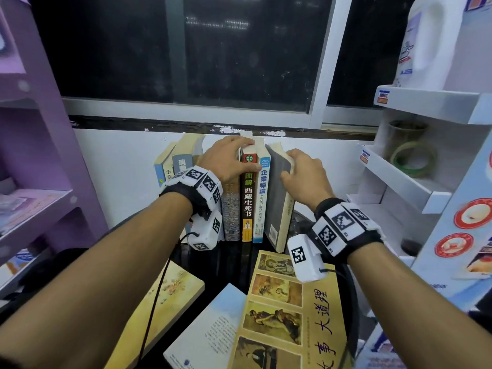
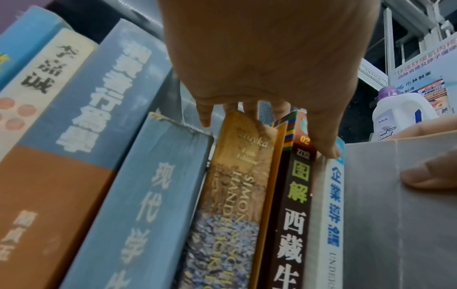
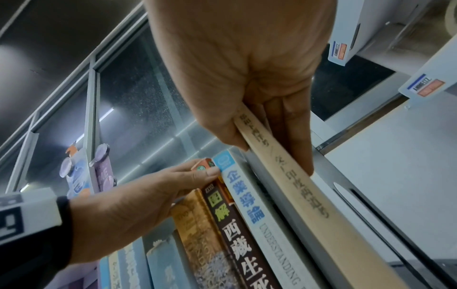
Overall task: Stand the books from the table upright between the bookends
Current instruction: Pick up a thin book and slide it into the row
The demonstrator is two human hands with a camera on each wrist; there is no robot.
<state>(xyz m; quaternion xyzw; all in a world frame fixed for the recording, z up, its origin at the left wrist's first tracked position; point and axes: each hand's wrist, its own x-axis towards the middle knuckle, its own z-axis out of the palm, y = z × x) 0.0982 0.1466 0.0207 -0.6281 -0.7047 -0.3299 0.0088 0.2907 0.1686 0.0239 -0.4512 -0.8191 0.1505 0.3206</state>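
Several books stand upright in a row at the back of the dark table (image 1: pixel 230 265). My left hand (image 1: pixel 237 155) lies over their tops, fingers hooked behind and thumb on the spines near the dark red book (image 1: pixel 247 198) and the white-and-blue book (image 1: pixel 263 198). At the row's right end my right hand (image 1: pixel 292 169) pinches the top of a grey-covered book (image 1: pixel 277 203) with a beige spine (image 3: pixel 296 187), which leans left against the row. A grey metal bookend (image 3: pixel 346 205) stands just right of it. Three books lie flat in front: a yellow picture-cover book (image 1: pixel 287 310), a white book (image 1: pixel 213 328) and a floral yellow book (image 1: pixel 170 296).
A purple shelf unit (image 1: pixel 40 155) borders the left side. On the right, a white shelf unit (image 1: pixel 412 182) holds a tape roll (image 1: pixel 414 158) and, higher up, a white jug (image 1: pixel 431 43). A dark window (image 1: pixel 186 49) and white wall stand behind the books.
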